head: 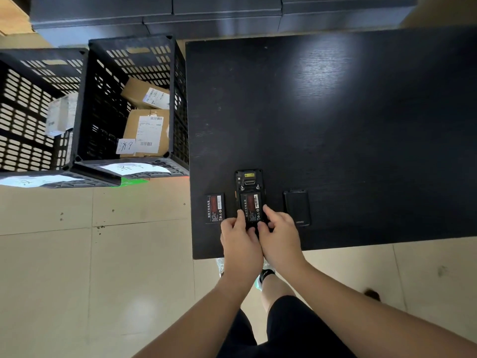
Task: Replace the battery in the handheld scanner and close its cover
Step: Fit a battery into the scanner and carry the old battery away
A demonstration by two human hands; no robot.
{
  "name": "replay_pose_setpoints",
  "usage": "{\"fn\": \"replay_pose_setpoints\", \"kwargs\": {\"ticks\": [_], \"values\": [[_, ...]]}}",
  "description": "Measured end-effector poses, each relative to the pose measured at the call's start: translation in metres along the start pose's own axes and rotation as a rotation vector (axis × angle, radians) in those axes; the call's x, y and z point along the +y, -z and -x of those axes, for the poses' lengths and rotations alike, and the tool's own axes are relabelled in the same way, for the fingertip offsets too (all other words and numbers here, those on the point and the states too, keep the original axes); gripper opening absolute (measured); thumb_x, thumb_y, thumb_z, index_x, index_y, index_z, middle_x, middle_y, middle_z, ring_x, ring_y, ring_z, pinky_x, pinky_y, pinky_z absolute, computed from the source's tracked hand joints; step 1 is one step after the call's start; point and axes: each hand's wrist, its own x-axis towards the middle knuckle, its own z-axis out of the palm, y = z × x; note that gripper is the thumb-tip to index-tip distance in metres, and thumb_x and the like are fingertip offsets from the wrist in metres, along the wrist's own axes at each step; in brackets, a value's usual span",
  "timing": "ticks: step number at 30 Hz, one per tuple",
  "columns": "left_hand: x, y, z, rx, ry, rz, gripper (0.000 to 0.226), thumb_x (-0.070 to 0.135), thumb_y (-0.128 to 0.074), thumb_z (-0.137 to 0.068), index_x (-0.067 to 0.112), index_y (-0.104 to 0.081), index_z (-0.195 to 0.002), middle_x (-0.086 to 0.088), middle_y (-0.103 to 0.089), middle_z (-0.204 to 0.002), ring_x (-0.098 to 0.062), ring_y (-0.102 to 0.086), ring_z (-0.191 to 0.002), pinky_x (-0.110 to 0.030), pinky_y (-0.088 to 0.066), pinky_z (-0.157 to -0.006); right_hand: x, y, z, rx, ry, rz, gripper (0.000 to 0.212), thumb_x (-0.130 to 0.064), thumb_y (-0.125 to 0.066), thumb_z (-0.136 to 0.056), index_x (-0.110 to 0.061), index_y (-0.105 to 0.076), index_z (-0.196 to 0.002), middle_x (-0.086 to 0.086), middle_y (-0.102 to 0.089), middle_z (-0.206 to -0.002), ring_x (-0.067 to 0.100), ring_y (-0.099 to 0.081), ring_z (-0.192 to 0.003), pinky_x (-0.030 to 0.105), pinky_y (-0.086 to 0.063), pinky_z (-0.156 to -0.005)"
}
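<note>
The black handheld scanner (249,180) lies face down near the front left of the black table (335,125), its back compartment uncovered. A black battery with a red label (251,206) sits in that compartment. My left hand (240,241) and my right hand (280,236) meet at the scanner's near end, thumbs and fingertips pressing on the battery's lower edge and gripping the scanner body. A second, similar battery (215,209) lies flat on the table just left of the scanner. The black battery cover (296,206) lies to the right, apart from the scanner.
Two black slotted plastic crates (85,99) stand on the floor left of the table; the nearer one holds cardboard parcels (145,130) with labels. Dark cabinets (206,16) run along the back. The floor is beige tile (103,254). My legs and shoes show below the table edge.
</note>
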Motion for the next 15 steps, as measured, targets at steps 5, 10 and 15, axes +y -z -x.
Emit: {"fn": "replay_pose_setpoints", "kwargs": {"ticks": [5, 10, 15], "values": [[0.002, 0.001, -0.004, -0.048, 0.236, 0.392, 0.049, 0.016, -0.056, -0.098, 0.018, -0.046, -0.146, -0.001, -0.044, -0.133, -0.017, -0.062, -0.111, -0.037, -0.051, -0.103, -0.008, -0.002, -0.002, -0.004, -0.132, -0.2, 0.039, -0.009, -0.054, -0.097, -0.017, -0.056, -0.136, 0.0, -0.045, -0.131, 0.008, -0.059, -0.092, 0.01, -0.044, -0.076], [0.006, 0.005, -0.007, 0.006, 0.345, 0.557, 0.025, 0.017, -0.059, -0.095, 0.025, -0.065, -0.118, 0.01, -0.07, -0.095, -0.004, -0.067, -0.083, -0.018, -0.052, -0.071, -0.008, 0.0, -0.007, 0.005, -0.158, -0.186, 0.037, -0.027, -0.065, -0.09, -0.023, -0.063, -0.127, -0.001, -0.059, -0.122, 0.009, -0.063, -0.096, 0.028, -0.054, -0.086], [0.009, 0.007, -0.016, 0.044, 0.455, 0.612, 0.025, 0.018, -0.068, -0.09, 0.014, -0.069, -0.114, 0.001, -0.073, -0.098, -0.016, -0.071, -0.091, -0.037, -0.06, -0.085, -0.013, 0.008, -0.008, 0.018, -0.147, -0.231, 0.024, -0.019, -0.068, -0.089, -0.022, -0.063, -0.112, -0.007, -0.067, -0.103, 0.006, -0.064, -0.094, 0.018, -0.049, -0.074]]}}
